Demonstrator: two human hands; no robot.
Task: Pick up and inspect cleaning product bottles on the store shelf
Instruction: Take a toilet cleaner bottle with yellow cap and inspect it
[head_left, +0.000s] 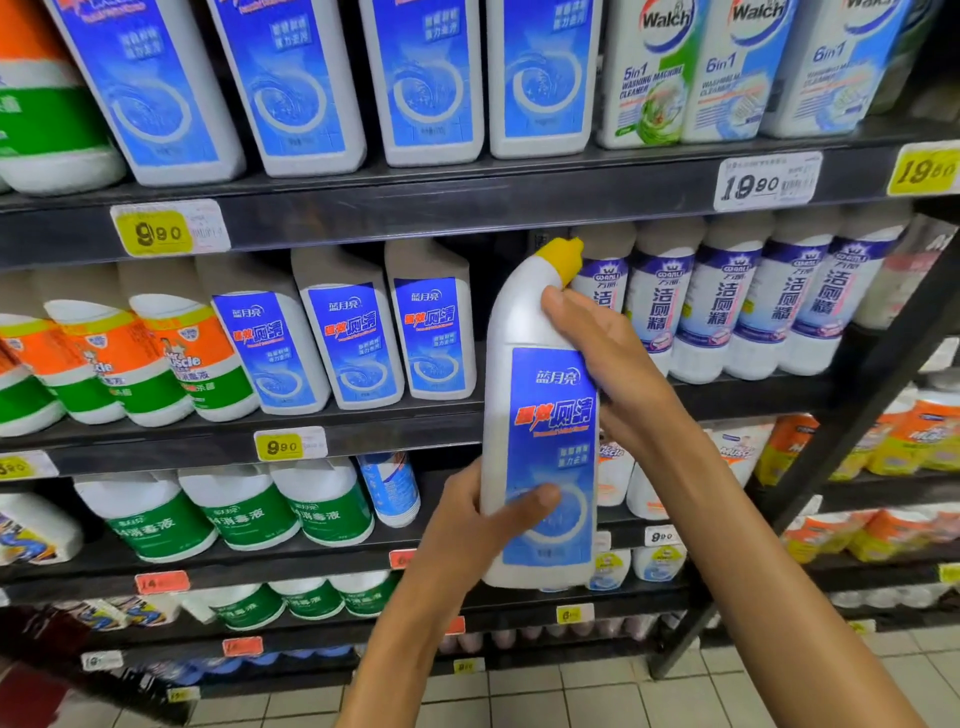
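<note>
I hold a white bottle (540, 415) with a blue label and a yellow angled cap upright in front of the shelves, label facing me. My left hand (478, 525) grips its lower part, thumb laid across the label's bottom. My right hand (597, 353) grips the neck and shoulder from the right, thumb on the white plastic under the cap. The bottle is off the shelf, in front of a gap in the middle shelf row.
Three matching blue-label bottles (353, 338) stand left of the gap, purple-label bottles (727, 301) to its right. Orange-and-green bottles (156, 364) fill the far left. Black shelf edges (363, 208) carry yellow price tags. A dark slanted upright (831, 467) crosses at right.
</note>
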